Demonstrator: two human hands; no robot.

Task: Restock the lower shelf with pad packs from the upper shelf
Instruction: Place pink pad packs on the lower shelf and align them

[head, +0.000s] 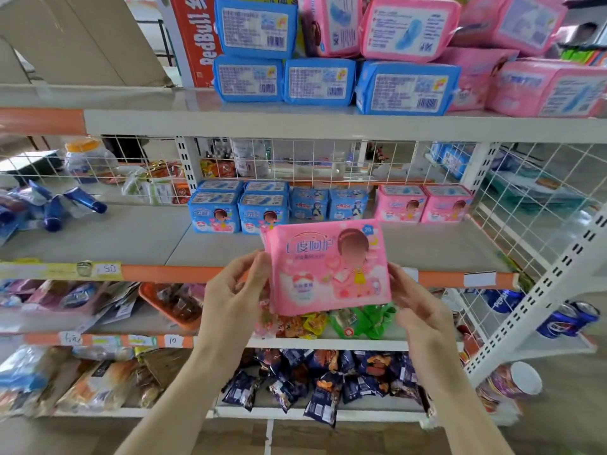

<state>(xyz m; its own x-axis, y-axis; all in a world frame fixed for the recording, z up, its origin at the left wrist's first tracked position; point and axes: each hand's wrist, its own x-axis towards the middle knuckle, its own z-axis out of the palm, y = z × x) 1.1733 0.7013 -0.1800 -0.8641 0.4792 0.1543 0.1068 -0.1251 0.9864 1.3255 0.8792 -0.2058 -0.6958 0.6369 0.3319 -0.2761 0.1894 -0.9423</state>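
Left hand and right hand pinch the pink pad pack only by its side edges, so it may slip and fall short of the lower shelf.

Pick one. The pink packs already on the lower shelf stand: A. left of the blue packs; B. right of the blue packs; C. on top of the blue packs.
B: the pink packs stand at the right end of the row on the lower shelf, the blue packs to their left.
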